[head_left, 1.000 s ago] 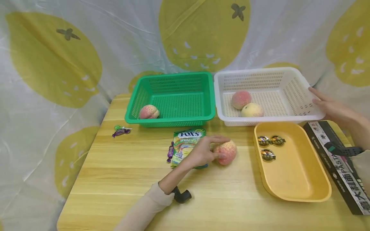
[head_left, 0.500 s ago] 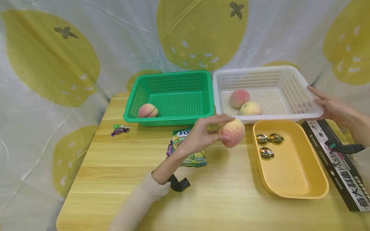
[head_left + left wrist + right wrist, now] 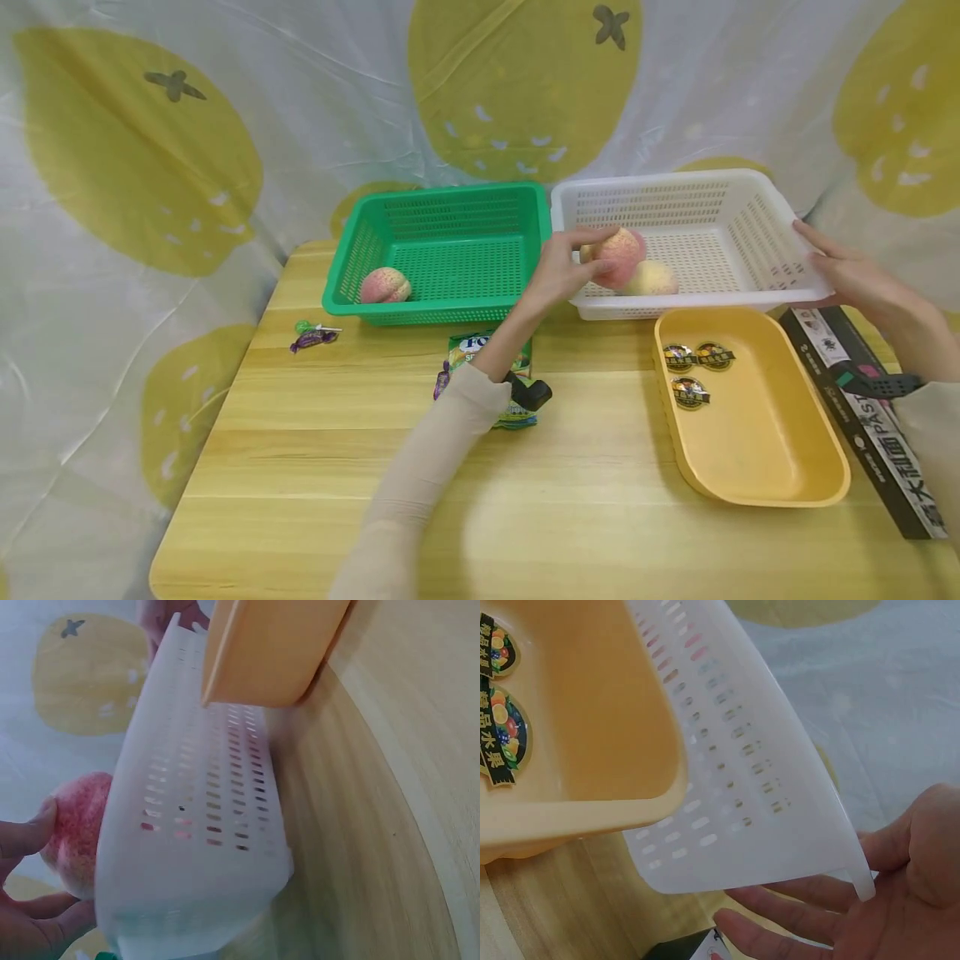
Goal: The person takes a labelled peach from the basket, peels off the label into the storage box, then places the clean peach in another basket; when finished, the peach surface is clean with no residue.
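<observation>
My left hand [image 3: 572, 265] grips a pink peach [image 3: 621, 255] over the near left part of the white basket [image 3: 757, 187]; the same peach [image 3: 75, 829] shows in the left wrist view behind the basket's wall [image 3: 202, 825]. A yellowish peach [image 3: 652, 280] lies in the basket just right of it. My right hand [image 3: 840, 271] rests with straight fingers against the basket's right rim, and in the right wrist view its fingers [image 3: 795, 919] lie under the rim [image 3: 780, 825]. Another peach [image 3: 385, 286] sits in the green basket [image 3: 450, 208].
A yellow tray [image 3: 757, 433] with three stickers stands in front of the white basket. A black pasta box [image 3: 877, 425] lies at the right edge. A candy bag [image 3: 480, 354] and wrapped sweets [image 3: 311, 336] lie on the wooden table [image 3: 300, 467].
My left hand lifted the peach off the table and carried it up and back over the white basket's near edge. My right hand stayed on the basket's rim.
</observation>
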A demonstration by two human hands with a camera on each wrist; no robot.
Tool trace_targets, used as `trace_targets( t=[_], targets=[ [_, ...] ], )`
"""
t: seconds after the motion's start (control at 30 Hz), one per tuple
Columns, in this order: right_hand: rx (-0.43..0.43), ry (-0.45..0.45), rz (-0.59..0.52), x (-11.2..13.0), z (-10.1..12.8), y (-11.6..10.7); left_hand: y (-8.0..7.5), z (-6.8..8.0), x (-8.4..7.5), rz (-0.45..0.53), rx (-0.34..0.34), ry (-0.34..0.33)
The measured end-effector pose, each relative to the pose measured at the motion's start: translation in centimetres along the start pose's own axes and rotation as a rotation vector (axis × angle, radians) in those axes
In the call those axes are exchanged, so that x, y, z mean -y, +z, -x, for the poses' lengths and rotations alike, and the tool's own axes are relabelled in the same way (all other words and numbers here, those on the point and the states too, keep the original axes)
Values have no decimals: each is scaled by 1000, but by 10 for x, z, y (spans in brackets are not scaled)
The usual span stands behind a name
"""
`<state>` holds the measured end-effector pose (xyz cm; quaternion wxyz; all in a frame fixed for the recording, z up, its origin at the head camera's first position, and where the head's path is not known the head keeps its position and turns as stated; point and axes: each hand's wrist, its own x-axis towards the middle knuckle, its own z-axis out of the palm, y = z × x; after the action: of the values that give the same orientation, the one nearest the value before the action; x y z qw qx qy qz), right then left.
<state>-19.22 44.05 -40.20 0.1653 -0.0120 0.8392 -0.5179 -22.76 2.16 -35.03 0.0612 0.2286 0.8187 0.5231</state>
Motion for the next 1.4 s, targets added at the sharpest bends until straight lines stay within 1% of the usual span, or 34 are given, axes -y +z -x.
trace_targets(
  t=[0.03, 0.13, 0.23, 0.27, 0.37, 0.4, 0.47, 0.5, 0.57, 0.63, 0.7, 0.73, 0.87, 1.0, 1.07, 1.1, 1.13, 1.2, 1.27, 1.33, 1.4],
  targets=[
    [-3, -8, -15, 0, 0, 0, 6, -3, 1, -30, 0, -1],
    [-31, -13, 16, 2, 2, 4, 20, -13, 5, -126, 7, 6],
    [-68, -10, 38, 4, 4, 8, 28, -20, 7, -233, 5, 1],
    [-78, -12, 47, 5, 4, 9, 29, -22, 7, -248, 9, -11],
    [-84, -15, 48, 4, 3, 9, 30, -27, 6, -200, 43, -21],
    [-82, -16, 54, 5, 3, 8, 30, -28, 5, -162, 59, -25],
    [-82, -9, 75, 5, 4, 7, 31, -29, 4, -100, 79, -57],
    [-83, -7, 86, 5, 4, 7, 32, -30, 4, -86, 100, -79],
    [-84, -3, 103, 5, 4, 7, 35, -30, 4, -132, 134, -118],
    [-82, -1, 112, 5, 3, 8, 38, -29, 4, -206, 165, -155],
    [-78, -7, 111, 6, 2, 10, 41, -30, 6, -269, 185, -166],
    [-78, -9, 113, 6, 1, 11, 42, -30, 7, -285, 183, -164],
    [-75, -16, 116, 8, 0, 13, 44, -33, 10, -255, 164, -206],
    [-72, -4, 116, 9, 1, 12, 44, -34, 10, -268, 168, -244],
    [-73, 3, 122, 10, 0, 12, 44, -34, 10, -276, 158, -250],
    [-67, 2, 114, 10, 0, 12, 44, -33, 10, -276, 150, -248],
    [-69, 0, 116, 10, -1, 13, 43, -32, 9, -261, 141, -232],
    [-60, -8, 113, 10, -1, 12, 42, -28, 9, -234, 110, -168],
    [-60, -10, 111, 9, -1, 11, 37, -20, 6, -204, 86, -100],
    [-56, -17, 104, 7, -1, 9, 28, -10, 1, -186, 77, -27],
    [-51, -15, 90, 4, 1, 6, 12, 5, -7, -212, 76, 10]
  ],
)
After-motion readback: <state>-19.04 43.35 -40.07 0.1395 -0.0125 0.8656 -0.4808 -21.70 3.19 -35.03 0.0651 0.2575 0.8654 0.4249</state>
